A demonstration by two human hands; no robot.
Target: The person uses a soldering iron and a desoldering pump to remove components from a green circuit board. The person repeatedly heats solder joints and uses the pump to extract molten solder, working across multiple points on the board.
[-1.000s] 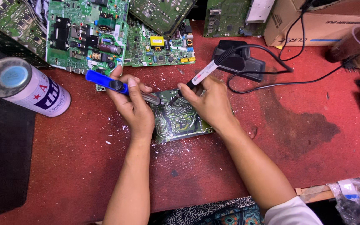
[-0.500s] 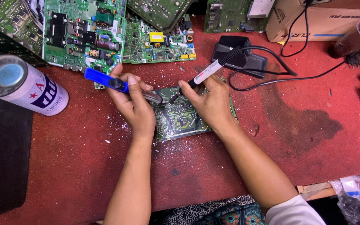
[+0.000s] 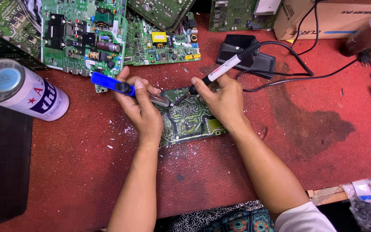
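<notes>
At the centre of the red tabletop (image 3: 86,172), a small green circuit board (image 3: 192,120) is lying solder side up, square to me, so both tools are reaching it from above.

My left hand (image 3: 140,107) is closing its grip around a blue-handled desoldering pump (image 3: 117,86), fingers wrapped on the barrel, thumb riding on top. The metal nozzle is pointing toward 3 o'clock and resting at the board's upper edge.

My right hand (image 3: 224,101) is pinching a soldering iron (image 3: 222,68) like a pen, grip pressed shut low on the shaft for fine control. Its tip is angling in from 1 o'clock, meeting the pump nozzle near one joint; whether they touch, I cannot tell. The heel of this hand is bracing on the board, pinning it.

Iron's cable is trailing toward 2 o'clock, away from the work. A spray can (image 3: 22,92) is lying at 9 o'clock; larger boards (image 3: 82,34) are stacked at 11 o'clock.
</notes>
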